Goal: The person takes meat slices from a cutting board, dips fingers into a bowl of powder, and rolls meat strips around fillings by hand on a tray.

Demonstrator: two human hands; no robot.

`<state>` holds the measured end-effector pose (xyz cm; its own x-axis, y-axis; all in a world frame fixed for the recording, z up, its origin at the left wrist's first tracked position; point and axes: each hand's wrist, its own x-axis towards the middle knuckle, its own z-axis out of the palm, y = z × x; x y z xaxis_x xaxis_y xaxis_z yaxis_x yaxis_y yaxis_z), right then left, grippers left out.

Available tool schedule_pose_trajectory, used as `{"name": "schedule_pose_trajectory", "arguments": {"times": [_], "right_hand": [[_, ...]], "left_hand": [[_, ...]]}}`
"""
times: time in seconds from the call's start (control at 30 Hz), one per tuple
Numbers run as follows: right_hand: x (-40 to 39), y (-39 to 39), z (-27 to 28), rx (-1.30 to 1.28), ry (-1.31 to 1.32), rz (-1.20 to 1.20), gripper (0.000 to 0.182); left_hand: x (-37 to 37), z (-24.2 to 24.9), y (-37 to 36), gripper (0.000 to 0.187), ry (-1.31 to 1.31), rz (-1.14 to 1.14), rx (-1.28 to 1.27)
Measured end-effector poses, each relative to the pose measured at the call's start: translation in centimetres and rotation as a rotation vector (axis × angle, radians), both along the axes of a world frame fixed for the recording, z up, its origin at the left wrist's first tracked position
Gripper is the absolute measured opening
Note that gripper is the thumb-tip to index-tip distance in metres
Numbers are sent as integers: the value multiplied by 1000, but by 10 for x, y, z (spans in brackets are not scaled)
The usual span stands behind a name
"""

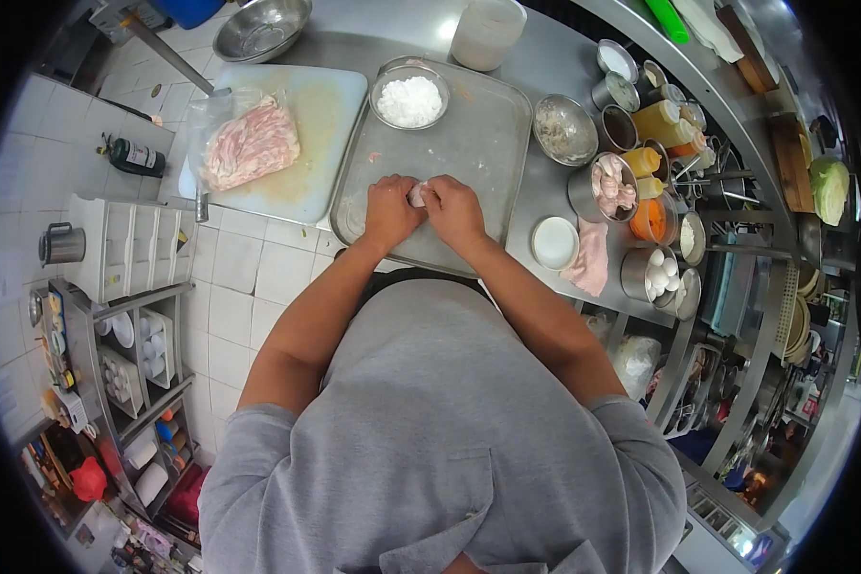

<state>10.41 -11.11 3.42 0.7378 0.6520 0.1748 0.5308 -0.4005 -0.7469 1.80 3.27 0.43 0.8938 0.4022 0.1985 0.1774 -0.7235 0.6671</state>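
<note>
Over the near part of a grey metal tray (469, 124), my left hand (393, 209) and my right hand (453, 212) meet. Between their closed fingertips is a small pale piece (416, 195), mostly hidden, that both hands hold. A metal bowl of white powder (410, 101) sits on the tray just beyond my hands. To the left, a plastic bag of sliced raw meat (253, 145) lies on a white cutting board (330, 105).
Right of the tray stand a metal bowl with residue (565, 130), a container of pale pieces (604, 186), a white round dish (555, 243), a pink cloth (588, 260) and a pot of eggs (658, 275). A cloudy plastic container (488, 34) stands beyond the tray.
</note>
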Motion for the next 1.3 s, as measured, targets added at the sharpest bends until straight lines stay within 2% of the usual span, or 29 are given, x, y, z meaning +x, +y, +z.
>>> {"name": "schedule_pose_trajectory", "arguments": {"times": [0.13,0.27,0.33,0.37,0.43,0.47,0.53,0.57,0.63,0.67,0.73,0.87,0.93,1.03,1.17,1.3], "right_hand": [[0,2,4,-119,10,8,16],[4,-10,25,-40,-11,0,18],[1,-28,40,134,197,-72,24],[2,-42,42,141,194,-86,24],[8,-78,44,98,148,-128,26],[9,-98,46,106,143,-148,26],[4,-138,49,19,128,-250,22],[0,-157,49,25,126,-276,22],[-11,-191,44,24,130,-393,20],[-19,-206,43,16,146,-439,19],[-36,-233,35,1,166,-516,19],[-70,-264,26,-29,202,-631,19],[-82,-273,24,-26,210,-654,20],[-94,-283,26,-34,253,-705,20],[-107,-306,10,-16,174,-757,19],[-120,-325,11,-32,227,-861,19]], "left_hand": [[-3,-1,-2,37,-52,1,34],[0,11,0,33,30,-47,-35],[-1,25,-1,29,144,21,-332],[0,26,-1,29,144,8,-326],[6,24,0,30,185,-22,-962],[8,26,-1,30,191,-43,-955],[11,40,-5,34,175,-43,-1640],[14,41,-4,34,195,-64,-1633],[22,40,-4,42,193,-206,-1893],[26,40,-8,42,218,-222,-1886],[36,47,-15,37,267,-151,-2054],[60,29,-34,34,426,-145,-2024],[70,28,-50,28,447,-55,-1804],[85,33,-72,23,514,-84,-1704],[112,55,-111,21,555,-158,-1599],[165,74,-145,22,519,-366,-1314]]}}
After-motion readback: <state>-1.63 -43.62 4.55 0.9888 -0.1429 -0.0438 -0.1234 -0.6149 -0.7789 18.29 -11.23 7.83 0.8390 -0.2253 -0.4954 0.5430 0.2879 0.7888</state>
